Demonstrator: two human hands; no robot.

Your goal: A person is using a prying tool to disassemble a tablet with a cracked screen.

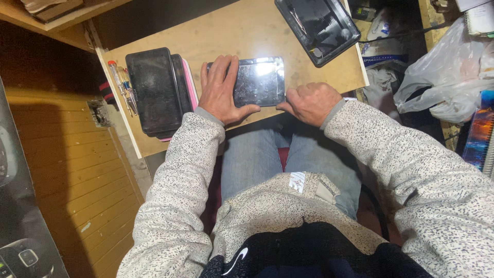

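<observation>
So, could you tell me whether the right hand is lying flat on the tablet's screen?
No: the right hand is curled at the tablet's lower right corner, while the left hand lies flat over its left side.

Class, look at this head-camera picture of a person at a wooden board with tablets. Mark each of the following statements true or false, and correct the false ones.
1. The left hand lies flat on the tablet. True.
2. The right hand holds a screwdriver. False: it is curled at the tablet's near edge and holds no tool.
3. A stack of dark tablets lies left of the left hand. True.
4. The screwdrivers lie in the black tray. False: they lie on the wooden board, at its left edge.
</observation>
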